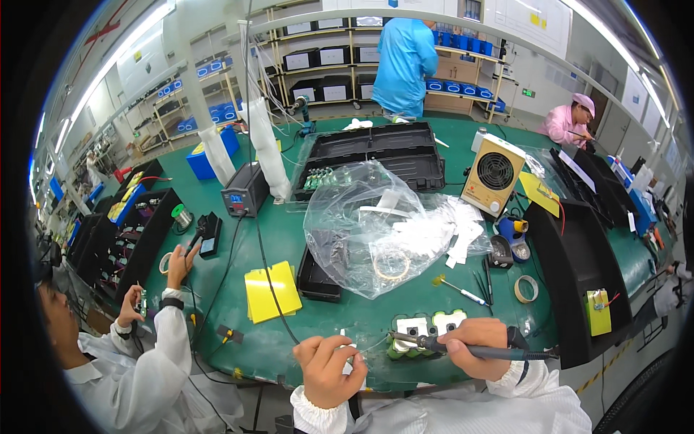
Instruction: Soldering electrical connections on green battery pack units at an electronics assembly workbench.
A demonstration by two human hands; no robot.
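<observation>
My right hand (477, 346) is closed around the dark handle of a soldering iron (426, 340), whose metal tip points left. Beneath the tip stands a battery pack (410, 327) of green cells with white pieces on top, close to the table's near edge. Just left of the pack, my left hand (331, 369) pinches a thin strand of solder wire (374, 345) that reaches toward the iron's tip. Whether tip and solder touch is too small to tell. A black cable hangs from above and passes behind my left fingers.
A clear plastic bag (361, 239) with white pieces lies mid-table, beside yellow sheets (272, 293). Rightward are a tape roll (526, 289), an ionizing fan (494, 173) and a black bin (578, 289). At left a co-worker's hands (181, 264) hold a tool and a small board.
</observation>
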